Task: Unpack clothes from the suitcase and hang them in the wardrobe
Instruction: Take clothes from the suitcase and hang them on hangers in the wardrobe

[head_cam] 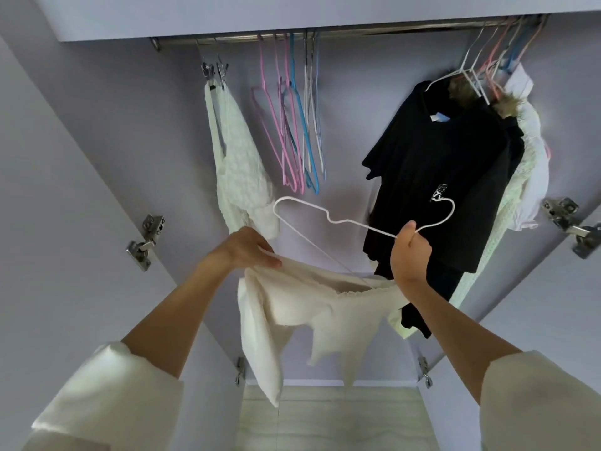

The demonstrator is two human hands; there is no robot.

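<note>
Right hand [410, 252] pinching white hanger [357, 222] near its hook; long axis running ten to four o'clock. Left hand [250, 250] gripping cream garment [312, 307] at eight o'clock from hanger, nearer the free shoulder end. Rail [325, 35] far off at twelve.

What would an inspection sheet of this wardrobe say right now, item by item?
Surface: pale wardrobe floor at the bottom, bare where visible.
Job's things: cream garment half on a white wire hanger; suitcase not in view.
Clutter: empty pink, blue and white hangers on the rail.
Hands: left hand grips the garment's edge; right hand pinches the hanger near its hook.
Cables: nothing seen.
Surroundings: white knit top hangs from clips at left; black shirt and pale clothes hang at right; metal door hinges on both sides.
</note>
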